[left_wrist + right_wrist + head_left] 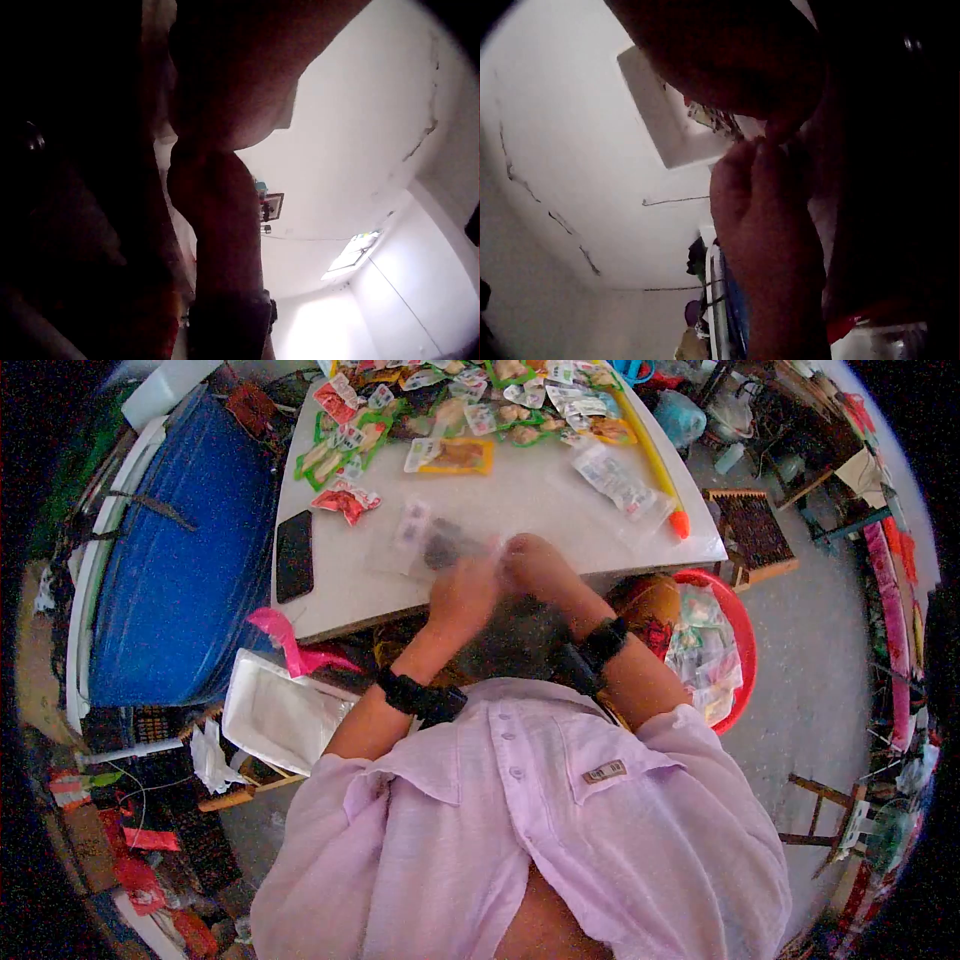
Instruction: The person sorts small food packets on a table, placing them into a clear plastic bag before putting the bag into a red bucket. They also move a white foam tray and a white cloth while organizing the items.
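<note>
A person's left hand (465,595) and right hand (537,567) meet, curled fingers apparently pinching the edge of a blurred clear packet (411,532) over the white tabletop (350,585), right of a black phone (295,557).

This looks like a cluttered workshop, with small packets (525,412) heaped along the far edge of a white table (540,500), more in a red basin (746,672) by its near right corner, and a blue tub (180,575) beyond its left edge.
</note>
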The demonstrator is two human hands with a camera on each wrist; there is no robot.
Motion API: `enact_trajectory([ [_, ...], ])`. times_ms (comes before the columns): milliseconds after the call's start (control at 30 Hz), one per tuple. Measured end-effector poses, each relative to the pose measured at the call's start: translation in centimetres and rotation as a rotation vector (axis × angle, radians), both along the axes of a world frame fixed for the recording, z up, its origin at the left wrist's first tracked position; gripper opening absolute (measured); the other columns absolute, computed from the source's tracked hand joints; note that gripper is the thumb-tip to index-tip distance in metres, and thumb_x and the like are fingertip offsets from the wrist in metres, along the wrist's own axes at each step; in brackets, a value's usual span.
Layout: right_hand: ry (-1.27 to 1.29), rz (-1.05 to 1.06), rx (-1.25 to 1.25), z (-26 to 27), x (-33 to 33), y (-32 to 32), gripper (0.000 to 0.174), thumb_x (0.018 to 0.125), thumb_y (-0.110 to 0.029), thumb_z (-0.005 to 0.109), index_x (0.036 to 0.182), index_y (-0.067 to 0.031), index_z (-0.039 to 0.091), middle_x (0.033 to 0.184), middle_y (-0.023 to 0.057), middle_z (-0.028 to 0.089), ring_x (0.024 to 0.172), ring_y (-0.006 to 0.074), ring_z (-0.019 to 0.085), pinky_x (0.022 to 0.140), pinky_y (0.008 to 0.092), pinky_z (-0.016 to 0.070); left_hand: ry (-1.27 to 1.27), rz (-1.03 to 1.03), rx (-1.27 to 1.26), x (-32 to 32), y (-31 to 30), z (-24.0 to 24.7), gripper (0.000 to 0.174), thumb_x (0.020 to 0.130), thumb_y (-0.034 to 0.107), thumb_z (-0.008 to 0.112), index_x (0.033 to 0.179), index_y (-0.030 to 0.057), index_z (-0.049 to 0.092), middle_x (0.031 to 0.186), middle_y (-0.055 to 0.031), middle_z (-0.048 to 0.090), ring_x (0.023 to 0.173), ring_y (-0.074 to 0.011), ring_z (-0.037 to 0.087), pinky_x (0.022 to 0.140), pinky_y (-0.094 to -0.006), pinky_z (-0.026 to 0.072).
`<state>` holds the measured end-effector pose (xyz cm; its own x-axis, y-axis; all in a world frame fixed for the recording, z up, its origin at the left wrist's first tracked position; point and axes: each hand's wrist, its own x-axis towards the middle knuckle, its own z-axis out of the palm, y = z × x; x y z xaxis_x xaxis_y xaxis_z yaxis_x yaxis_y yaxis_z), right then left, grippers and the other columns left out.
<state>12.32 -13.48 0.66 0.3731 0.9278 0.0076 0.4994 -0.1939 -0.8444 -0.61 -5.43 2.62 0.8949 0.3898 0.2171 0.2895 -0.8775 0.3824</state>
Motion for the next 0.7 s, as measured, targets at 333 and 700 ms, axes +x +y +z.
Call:
enact_trajectory([
  [333, -0.044, -0.283, 0.126, -1.7, 0.4, -0.1, 0.029, 0.062, -0.012, 0.053, 0.091, -0.0039, 0.050, 0.085, 0.0161, 0.052, 0.084, 0.0312, 0.048, 0.074, 0.0357, 0.0394, -0.011, -0.061, 0.196, -2.9, -0.8, 0.1, 0.030, 0.064, 0.019, 0.055, 0.092, 0.0078, 0.050, 0.098, -0.0136, 0.045, 0.091, -0.0309, 0.042, 0.079, -0.0437, 0.0313],
  [700, -0.226, -0.176, 0.144, -1.2, 2.4, 1.0, 0.022, 0.069, -0.009, 0.048, 0.089, -0.0026, 0.052, 0.085, 0.0156, 0.054, 0.078, 0.0313, 0.051, 0.069, 0.0354, 0.0415, -0.424, -0.159, 0.300, -3.0, 1.7, -2.2, 0.022, 0.062, 0.011, 0.054, 0.083, 0.0077, 0.051, 0.095, -0.0110, 0.047, 0.093, -0.0295, 0.042, 0.079, -0.0406, 0.0320],
])
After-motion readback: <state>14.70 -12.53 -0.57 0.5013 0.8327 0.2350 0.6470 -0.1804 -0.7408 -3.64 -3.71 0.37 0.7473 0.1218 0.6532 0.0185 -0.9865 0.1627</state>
